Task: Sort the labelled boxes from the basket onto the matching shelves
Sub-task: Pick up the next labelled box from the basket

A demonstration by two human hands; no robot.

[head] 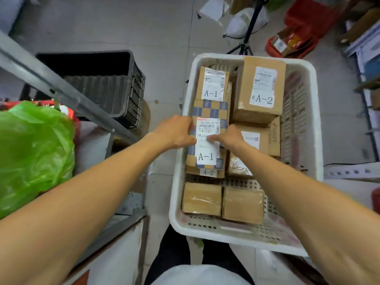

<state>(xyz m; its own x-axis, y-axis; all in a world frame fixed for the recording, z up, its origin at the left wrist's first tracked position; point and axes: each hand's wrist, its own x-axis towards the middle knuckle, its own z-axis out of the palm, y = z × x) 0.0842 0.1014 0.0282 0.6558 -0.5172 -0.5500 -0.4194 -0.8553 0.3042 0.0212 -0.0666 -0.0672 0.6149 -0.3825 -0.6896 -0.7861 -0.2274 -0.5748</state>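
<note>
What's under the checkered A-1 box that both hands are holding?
Under the checkered box a brown box labelled A-2 shows at its near edge. The rest of it, and anything else beneath, is covered.

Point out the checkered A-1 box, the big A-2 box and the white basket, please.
checkered A-1 box (206,156): head view, on its A-1 label.
big A-2 box (263,99): head view, on its A-2 label.
white basket (207,226): head view, on its near rim.

1 white basket (308,120) holds 8 cardboard boxes: 2 labelled A-1 (213,84) (207,155), 2 labelled A-2 (260,89) (207,172), and 4 whose labels are hidden or unreadable. 2 hands (176,131) (231,136) are in view. Nearby are 1 black crate (115,79), 1 green bag (33,151), 1 red bin (308,23).
</note>
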